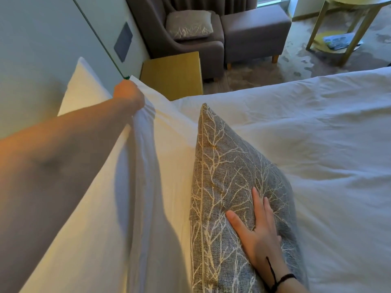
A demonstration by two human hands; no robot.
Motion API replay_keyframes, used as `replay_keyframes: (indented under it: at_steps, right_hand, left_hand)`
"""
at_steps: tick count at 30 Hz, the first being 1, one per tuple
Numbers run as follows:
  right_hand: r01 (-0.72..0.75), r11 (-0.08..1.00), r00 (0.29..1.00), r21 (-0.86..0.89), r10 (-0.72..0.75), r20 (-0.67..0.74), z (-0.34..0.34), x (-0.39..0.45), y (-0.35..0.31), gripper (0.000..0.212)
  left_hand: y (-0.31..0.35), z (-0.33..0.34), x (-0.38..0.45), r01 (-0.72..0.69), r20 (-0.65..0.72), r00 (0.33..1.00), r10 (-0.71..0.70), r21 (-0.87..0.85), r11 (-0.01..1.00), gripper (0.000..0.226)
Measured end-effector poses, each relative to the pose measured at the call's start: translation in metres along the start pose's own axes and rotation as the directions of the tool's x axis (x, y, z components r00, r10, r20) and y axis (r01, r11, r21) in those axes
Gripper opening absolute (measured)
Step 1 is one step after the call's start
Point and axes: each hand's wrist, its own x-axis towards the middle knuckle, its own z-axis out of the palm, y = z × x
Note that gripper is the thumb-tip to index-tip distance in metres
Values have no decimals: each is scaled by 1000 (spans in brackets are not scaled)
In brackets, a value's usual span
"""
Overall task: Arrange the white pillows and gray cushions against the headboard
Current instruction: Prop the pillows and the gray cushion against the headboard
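Pillows and cushion line up at the headboard (42, 49): our left hand (129, 93) pinches the front white pillow (160, 166) by its top corner, apparently to square it, while our right hand (259, 227) presses flat, fingers spread, steadying 1 gray cushion (228, 166) upright against it.

The bed (317, 127) wears a rumpled white cover. A gray cushion (230, 187) with a pale branch pattern stands on edge on it, white pillows (160, 166) touching the cushion's headboard side, bare cover stretching beyond.
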Motion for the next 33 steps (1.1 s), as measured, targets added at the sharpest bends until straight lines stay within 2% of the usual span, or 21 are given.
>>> replay_keyframes:
  at_steps: [3, 6, 8, 10, 13, 15, 18, 20, 22, 24, 28, 31, 33]
  right_hand:
    - [0, 1000, 1000, 5, 0, -6, 5, 3, 1, 90]
    - [-9, 1000, 1000, 5, 9, 9, 6, 3, 3, 90]
    - [-13, 1000, 1000, 10, 13, 21, 4, 4, 3, 91]
    - [-8, 1000, 1000, 4, 8, 29, 4, 4, 3, 90]
    - [26, 1000, 996, 0, -26, 88, -2, 10, 6, 83]
    - [58, 997, 987, 43, -64, 146, -15, 15, 15, 74]
    - [75, 996, 986, 49, -81, 148, -40, 23, 43, 75]
    - [5, 1000, 994, 31, -8, 106, -52, 23, 68, 89]
    - [-133, 989, 987, 68, 126, 101, -55, 18, 89, 102]
    - [-209, 971, 972, 113, 194, 130, -49, 14, 96, 108]
    - [-211, 973, 966, 88, 193, 174, -19, 25, 75, 108]
    - [-142, 985, 963, 99, 115, 243, 4, 28, 50, 109]
    - [-103, 990, 957, 99, 71, 283, 12, 28, 37, 107]
  left_hand:
    - [-8, 5, -3, -26, -4, 1000, 27, 137, 990, 45]
    - [-1, 5, -23, -66, 3, 998, 66, 45, 997, 58]
    - [16, 1, -50, -171, -28, 985, 170, -15, 985, 62]
    - [36, -4, -96, -333, -15, 943, 334, -117, 936, 60]
    - [53, -5, -188, -463, 148, 855, 497, -214, 860, 74]
    - [54, -1, -244, -470, 242, 834, 497, -163, 868, 88]
    - [46, 9, -314, -400, 309, 864, 397, -56, 915, 106]
    - [36, 17, -348, -357, 252, 895, 369, -91, 930, 102]
    - [28, 21, -368, -318, 214, 905, 367, -230, 920, 90]
    - [23, 26, -375, -304, 189, 898, 396, -384, 872, 72]
    - [3, 22, -372, -299, 126, 899, 419, -521, 799, 43]
    - [-25, 8, -365, -327, -9, 914, 406, -612, 720, 33]
    - [-39, 4, -358, -348, -77, 921, 381, -600, 721, 29]
